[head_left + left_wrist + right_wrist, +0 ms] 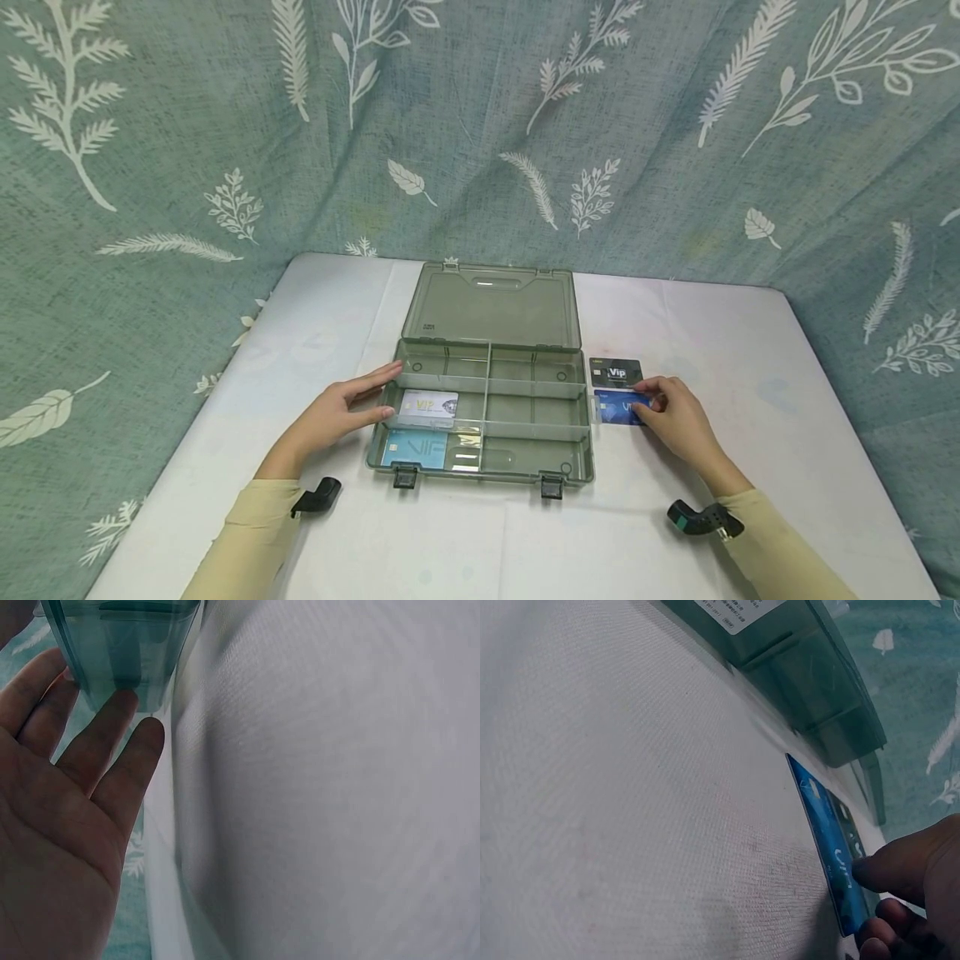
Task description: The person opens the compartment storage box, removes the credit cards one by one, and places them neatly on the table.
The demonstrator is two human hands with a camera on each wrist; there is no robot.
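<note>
Leaf-print cloth bkgd (465,133), white tbl (420,542). L hand (337,412) angled in, fingers extended & loose, tips on box's (534,408) L side. R hand (682,421) reaches in from lower R, thumb & curled fingers pinching blue card (611,407) at its R end, just R of box, by black card (615,372).

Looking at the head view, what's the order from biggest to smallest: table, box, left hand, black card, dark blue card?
1. Table
2. Box
3. Left hand
4. Black card and dark blue card: these look alike, and the right hand partly covers the blue one, so I won't rank them.
</note>
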